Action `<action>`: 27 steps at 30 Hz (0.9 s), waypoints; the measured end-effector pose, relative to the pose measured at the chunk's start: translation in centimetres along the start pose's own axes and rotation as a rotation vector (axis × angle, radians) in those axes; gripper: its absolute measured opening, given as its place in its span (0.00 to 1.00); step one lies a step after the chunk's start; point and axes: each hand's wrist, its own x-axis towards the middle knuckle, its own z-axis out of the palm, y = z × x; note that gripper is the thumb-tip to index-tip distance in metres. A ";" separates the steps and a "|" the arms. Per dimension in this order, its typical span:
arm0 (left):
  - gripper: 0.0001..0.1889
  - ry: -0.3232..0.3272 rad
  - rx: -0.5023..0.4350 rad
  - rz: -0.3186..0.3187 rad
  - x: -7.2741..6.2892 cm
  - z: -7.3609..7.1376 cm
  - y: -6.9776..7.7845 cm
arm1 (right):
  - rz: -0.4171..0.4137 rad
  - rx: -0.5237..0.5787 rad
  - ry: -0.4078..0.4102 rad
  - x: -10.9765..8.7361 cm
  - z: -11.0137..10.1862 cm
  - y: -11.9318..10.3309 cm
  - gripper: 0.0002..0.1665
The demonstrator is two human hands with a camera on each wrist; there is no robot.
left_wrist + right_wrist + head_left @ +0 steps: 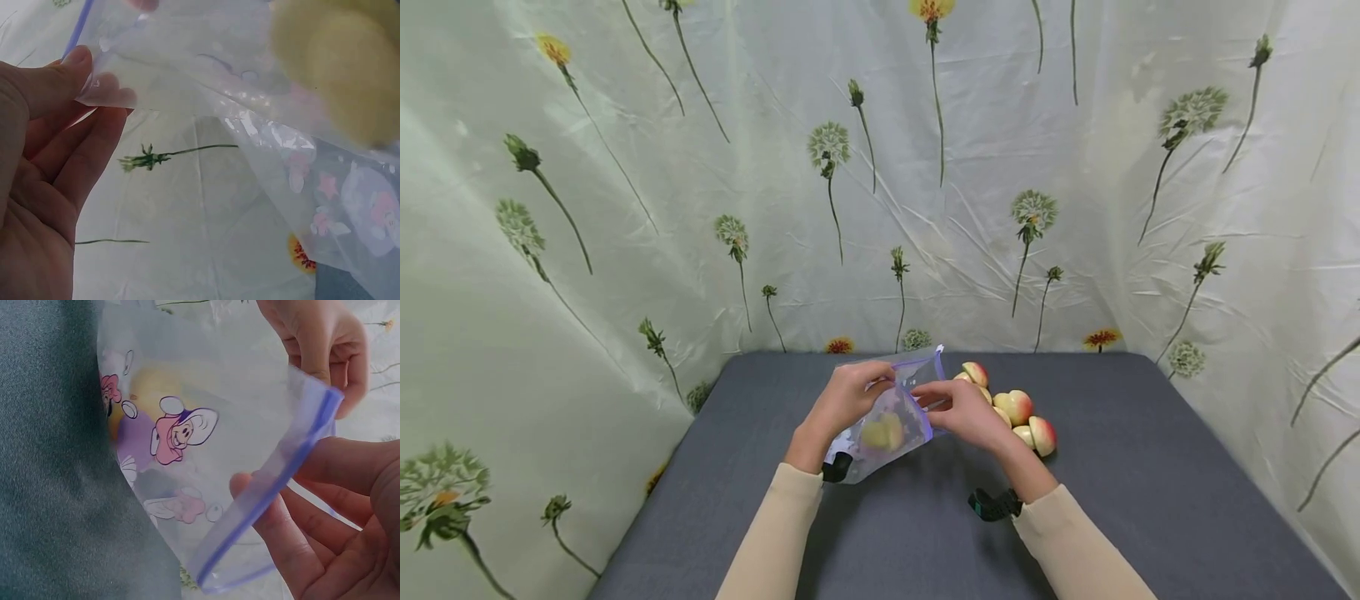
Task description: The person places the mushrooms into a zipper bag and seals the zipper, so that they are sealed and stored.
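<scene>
A see-through zip bag (917, 432) with a purple zip strip and printed cartoon figures is held up between both hands. Inside it lies a yellow rounded fruit (882, 432), blurred by the plastic. My left hand (847, 398) pinches the bag's upper edge near one end of the strip, thumb against fingers (103, 147). On the other side, my right hand (964, 410) grips the zip edge; one fingertip (240, 484) shows through the plastic. The bag's mouth stands partly spread between the hands.
Several yellow-and-red, peach-like fruits (1017, 406) lie in a cluster just beyond and right of my right hand. The dark grey table (1120, 500) backs onto a pale curtain (880, 208) printed with dandelions. A black band (992, 505) circles the right wrist.
</scene>
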 end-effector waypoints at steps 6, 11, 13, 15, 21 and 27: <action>0.04 0.000 -0.011 -0.036 -0.3 -0.2 0.1 | 0.001 0.055 0.054 -0.6 -0.4 0.0 0.21; 0.05 -0.016 -0.033 -0.082 -0.2 -0.5 0.4 | 0.030 0.047 0.122 -1.3 -0.9 0.1 0.19; 0.06 -0.020 -0.034 -0.098 -0.2 -0.4 0.4 | 0.053 0.032 0.154 -1.6 -1.1 0.3 0.19; 0.06 -0.019 -0.029 -0.107 -0.3 -0.3 0.3 | 0.070 0.023 0.177 -2.0 -1.3 0.6 0.18; 0.04 0.024 -0.057 -0.101 -0.7 0.1 0.0 | 0.098 0.015 0.211 -2.9 -1.7 1.2 0.19; 0.05 0.055 -0.057 -0.112 -1.0 0.5 -0.1 | 0.129 0.018 0.247 -3.6 -2.2 1.6 0.20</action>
